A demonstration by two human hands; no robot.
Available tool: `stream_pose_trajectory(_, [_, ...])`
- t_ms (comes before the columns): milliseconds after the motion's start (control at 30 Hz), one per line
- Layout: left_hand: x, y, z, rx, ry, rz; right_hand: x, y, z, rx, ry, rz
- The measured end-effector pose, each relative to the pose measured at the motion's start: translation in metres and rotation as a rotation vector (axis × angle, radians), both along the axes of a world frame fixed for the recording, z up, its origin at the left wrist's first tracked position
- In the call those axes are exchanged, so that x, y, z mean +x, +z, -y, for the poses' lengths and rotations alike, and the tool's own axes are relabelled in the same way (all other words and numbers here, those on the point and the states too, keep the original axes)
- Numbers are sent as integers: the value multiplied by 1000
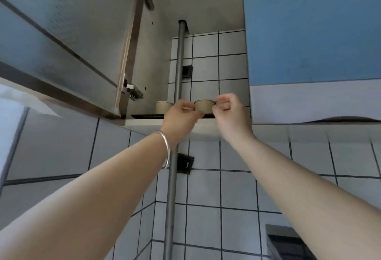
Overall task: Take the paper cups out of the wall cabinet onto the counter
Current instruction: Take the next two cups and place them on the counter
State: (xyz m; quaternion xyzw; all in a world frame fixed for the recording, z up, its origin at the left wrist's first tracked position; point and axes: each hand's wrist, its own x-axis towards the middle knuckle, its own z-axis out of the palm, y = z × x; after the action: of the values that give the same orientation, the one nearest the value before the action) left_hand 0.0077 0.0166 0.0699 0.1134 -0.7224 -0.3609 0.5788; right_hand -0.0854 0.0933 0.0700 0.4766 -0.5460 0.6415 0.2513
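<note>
Both hands reached into the open wall cabinet [185, 49]. The left hand [181, 115] and right hand [231, 113] pinched a beige paper cup [204, 106] near the shelf's front edge; another cup [163, 107] stood left.

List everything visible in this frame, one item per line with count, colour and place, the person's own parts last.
paper cups: two clearly visible, beige, on the tray in the open cabinet; one left, one between the hands
tray: one, black, on the cabinet shelf
cabinet door: one, grey, swung open at left
blue door: one, closed, at right
pipe: one, grey, vertical through the cabinet
wall tiles: many, white
bracelet: one, silver, left wrist
left hand: at middle cup's left side
right hand: at its right side
</note>
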Motion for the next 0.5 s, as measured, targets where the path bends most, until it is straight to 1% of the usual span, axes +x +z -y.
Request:
stream_pose_trajectory(100, [-23, 30, 17, -90, 62, -22, -14, 22, 11, -5, -69, -34])
stream_pose_trajectory(167, [-36, 44, 30, -144, 105, -28, -25, 34, 20, 4, -145, -96])
stream_pose_trajectory(233, [-48, 55, 43, -204, 166, 15, -36, 44, 29, 28, -202, -125])
stream_pose_trajectory(367, [-65, 79, 71, -298, 321, 145, -59, 64, 41, 93, -255, -60])
stream_pose_trajectory(433, [-74, 91, 80, -309, 343, 202, -70, 75, 46, 121, -286, -32])
stream_pose_trajectory(500, [-81, 99, 89, -288, 331, 240, -78, 86, 54, 201, -331, 12])
